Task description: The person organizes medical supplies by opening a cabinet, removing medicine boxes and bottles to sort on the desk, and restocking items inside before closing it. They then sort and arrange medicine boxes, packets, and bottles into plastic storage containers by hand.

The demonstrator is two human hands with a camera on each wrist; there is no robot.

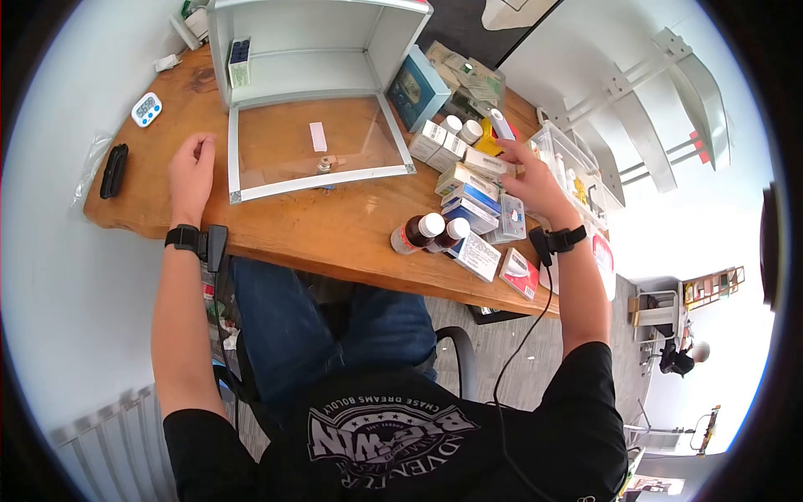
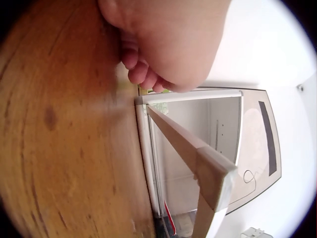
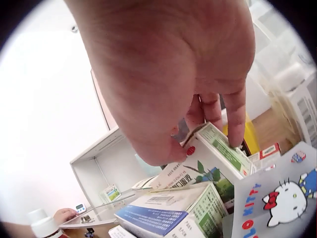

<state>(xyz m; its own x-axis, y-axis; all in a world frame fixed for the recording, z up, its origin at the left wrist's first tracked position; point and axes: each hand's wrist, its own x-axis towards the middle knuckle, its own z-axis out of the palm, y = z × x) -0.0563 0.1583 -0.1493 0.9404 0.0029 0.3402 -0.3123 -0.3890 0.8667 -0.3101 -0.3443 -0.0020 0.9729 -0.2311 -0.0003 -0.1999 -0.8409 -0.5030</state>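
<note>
My right hand (image 1: 535,180) is over the group of medicine boxes at the table's right. In the right wrist view, its thumb and fingers pinch the top of a white medicine box with a green leaf print (image 3: 220,181). A blue-and-white medicine box (image 3: 153,218) stands close in front of it, and a Hello Kitty case (image 3: 282,198) is beside it. At the left, my left hand (image 1: 192,176) rests on the wooden table with fingers loosely curled and nothing in them. Near it lies the lowered glass door (image 1: 284,151) of a white cabinet (image 1: 293,25).
A vial box (image 1: 240,67) stands inside the cabinet. Brown bottles with white caps (image 1: 418,233) are near the front edge, beside a red-and-white box (image 1: 520,272). Left are a timer (image 1: 146,110) and black case (image 1: 114,171); right, a clear plastic organizer (image 1: 585,176).
</note>
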